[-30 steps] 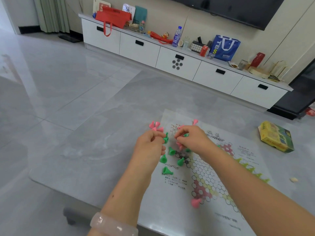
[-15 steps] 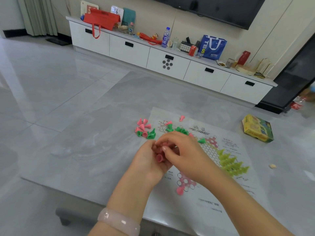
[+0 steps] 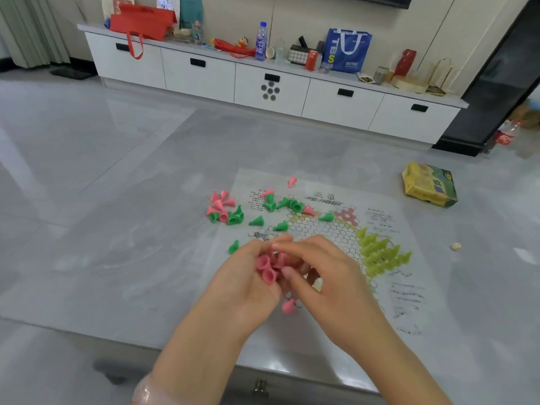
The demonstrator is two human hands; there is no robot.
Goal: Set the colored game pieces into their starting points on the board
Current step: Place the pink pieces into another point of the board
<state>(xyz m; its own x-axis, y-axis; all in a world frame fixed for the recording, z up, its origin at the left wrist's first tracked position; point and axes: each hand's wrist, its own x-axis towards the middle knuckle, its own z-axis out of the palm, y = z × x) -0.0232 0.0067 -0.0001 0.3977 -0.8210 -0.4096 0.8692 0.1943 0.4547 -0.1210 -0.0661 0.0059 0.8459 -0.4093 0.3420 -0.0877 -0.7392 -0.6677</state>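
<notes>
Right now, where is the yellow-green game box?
In the head view, the game box lies on the table's far right part, beyond the board's right corner and behind the yellow-green pieces.

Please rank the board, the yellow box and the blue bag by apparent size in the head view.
1. board
2 and 3. blue bag and yellow box: these look about alike, and the bag stands farther off, so I leave them unranked.
</notes>
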